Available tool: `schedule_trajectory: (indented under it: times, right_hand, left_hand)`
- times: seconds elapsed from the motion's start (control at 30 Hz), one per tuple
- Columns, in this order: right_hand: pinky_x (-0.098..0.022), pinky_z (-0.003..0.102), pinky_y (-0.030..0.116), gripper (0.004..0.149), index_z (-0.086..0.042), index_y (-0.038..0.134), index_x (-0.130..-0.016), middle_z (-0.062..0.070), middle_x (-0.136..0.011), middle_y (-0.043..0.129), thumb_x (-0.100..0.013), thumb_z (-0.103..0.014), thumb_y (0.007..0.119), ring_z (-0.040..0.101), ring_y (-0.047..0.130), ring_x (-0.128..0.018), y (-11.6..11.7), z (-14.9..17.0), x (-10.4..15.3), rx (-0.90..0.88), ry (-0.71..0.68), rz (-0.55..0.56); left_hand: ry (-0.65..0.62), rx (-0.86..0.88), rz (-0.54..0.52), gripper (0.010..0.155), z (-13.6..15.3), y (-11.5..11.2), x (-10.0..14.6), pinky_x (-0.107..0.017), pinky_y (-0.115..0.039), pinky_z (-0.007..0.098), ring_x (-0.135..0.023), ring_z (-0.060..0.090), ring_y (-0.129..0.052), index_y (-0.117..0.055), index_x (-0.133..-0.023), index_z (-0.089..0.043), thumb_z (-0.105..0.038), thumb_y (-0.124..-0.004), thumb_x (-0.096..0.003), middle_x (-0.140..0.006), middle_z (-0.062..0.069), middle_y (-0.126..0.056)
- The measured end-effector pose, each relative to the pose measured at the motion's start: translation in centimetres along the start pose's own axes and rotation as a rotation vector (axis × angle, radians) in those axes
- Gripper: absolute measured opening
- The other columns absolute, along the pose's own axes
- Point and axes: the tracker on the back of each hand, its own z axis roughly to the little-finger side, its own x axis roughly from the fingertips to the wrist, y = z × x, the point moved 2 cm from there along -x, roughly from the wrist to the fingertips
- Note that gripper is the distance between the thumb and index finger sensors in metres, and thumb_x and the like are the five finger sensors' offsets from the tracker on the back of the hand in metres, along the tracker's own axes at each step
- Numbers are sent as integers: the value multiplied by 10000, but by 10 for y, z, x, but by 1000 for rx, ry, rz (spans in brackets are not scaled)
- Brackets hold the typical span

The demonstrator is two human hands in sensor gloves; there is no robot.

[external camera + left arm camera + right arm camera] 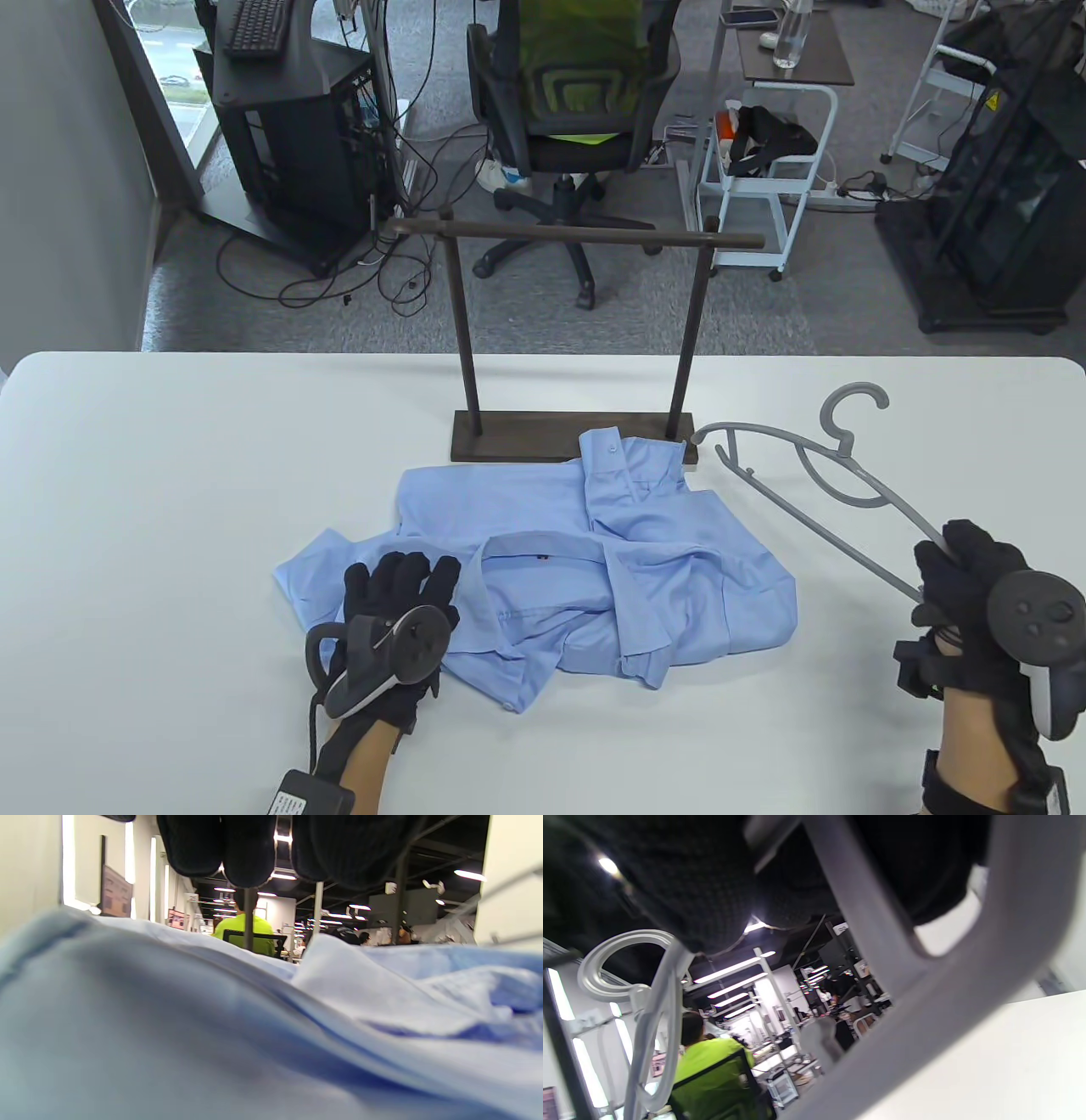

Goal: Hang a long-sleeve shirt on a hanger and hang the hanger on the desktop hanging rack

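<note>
A light blue long-sleeve shirt (585,569) lies crumpled on the white table (170,475), just in front of the rack's base. My left hand (399,594) rests flat on the shirt's left part with straight fingers; in the left wrist view the shirt (212,1027) fills the frame under the fingertips (246,853). My right hand (963,577) grips the right end of a grey plastic hanger (814,501), which slants toward the rack with its hook up. The hanger's arm (925,993) crosses the right wrist view. The dark wooden desktop rack (577,242) stands at the table's far middle.
Beyond the table stand an office chair (568,127), a white cart (764,170), a black computer stand (280,127) and cables on the grey floor. In the wrist views a person in a bright green top (712,1065) sits in the background.
</note>
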Motion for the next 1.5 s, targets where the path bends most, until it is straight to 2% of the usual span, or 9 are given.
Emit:
schedule_trajectory:
  times: [0.2, 0.3, 0.4, 0.5, 0.63, 0.73, 1.07, 1.33, 1.5]
  right_hand:
    - [-176, 419, 882, 472, -260, 997, -697, 41, -511, 992, -291, -500, 1013, 265, 999, -248, 15, -14, 2, -177, -164, -131]
    - [-159, 413, 883, 480, -253, 1006, -684, 43, -494, 997, -283, -516, 1016, 261, 999, -228, 24, -17, 1, -273, -234, -222]
    - [-144, 406, 884, 486, -252, 1019, -664, 41, -475, 1002, -272, -540, 1014, 253, 998, -210, 27, -20, 1, -333, -284, -261]
    - [-136, 402, 883, 489, -251, 1026, -653, 40, -464, 1005, -268, -552, 1013, 249, 998, -198, 30, -23, 2, -364, -318, -295]
    - [-134, 400, 883, 491, -251, 1029, -648, 41, -459, 1007, -264, -557, 1015, 248, 998, -193, 33, -27, 4, -359, -351, -312]
    - [-132, 399, 883, 490, -252, 1030, -646, 39, -457, 1007, -265, -560, 1014, 246, 998, -191, 37, -31, 6, -358, -375, -335]
    - [-127, 388, 886, 495, -254, 1024, -654, 34, -461, 1005, -274, -572, 1005, 238, 998, -189, 51, -49, 16, -387, -458, -344]
    - [-129, 381, 889, 490, -258, 1020, -655, 29, -465, 1003, -283, -575, 998, 231, 999, -192, 63, -61, 26, -395, -511, -318]
    - [-157, 386, 891, 473, -262, 999, -687, 29, -504, 992, -304, -538, 990, 236, 1000, -230, 79, -75, 42, -423, -549, -312]
  left_hand:
    - [-55, -190, 57, 654, -31, -23, -14, -738, -398, 679, -1091, 365, -567, -511, -1057, -452, -364, -782, -468, -1165, 46, -408]
    - [-24, -203, 62, 603, -31, -26, -19, -738, -388, 682, -1091, 368, -561, -608, -1030, -436, -339, -802, -467, -1165, 47, -394]
    - [5, -215, 47, 519, -31, -28, -21, -737, -376, 683, -1088, 368, -560, -723, -962, -379, -349, -828, -454, -1161, 46, -405]
    - [22, -211, -17, 460, -29, -20, -20, -737, -404, 678, -1064, 354, -638, -782, -895, -344, -365, -834, -438, -1137, 43, -509]
    - [17, -124, -102, 456, -24, 1, -13, -727, -515, 662, -954, 328, -845, -773, -890, -337, -353, -824, -437, -1030, 51, -748]
    - [-2, -85, -185, 456, -22, 19, -3, -709, -586, 643, -870, 308, -931, -776, -885, -328, -346, -826, -432, -956, 37, -836]
    - [-54, -9, -351, 456, -22, 58, 26, -700, -606, 633, -864, 309, -933, -777, -886, -327, -347, -829, -433, -952, 35, -840]
    - [-70, -10, -347, 457, -26, 57, 26, -701, -606, 633, -870, 309, -930, -775, -887, -330, -352, -828, -434, -957, 33, -835]
    - [-98, -28, -373, 457, -34, 61, 30, -703, -604, 633, -878, 310, -922, -775, -889, -331, -351, -828, -435, -962, 33, -830]
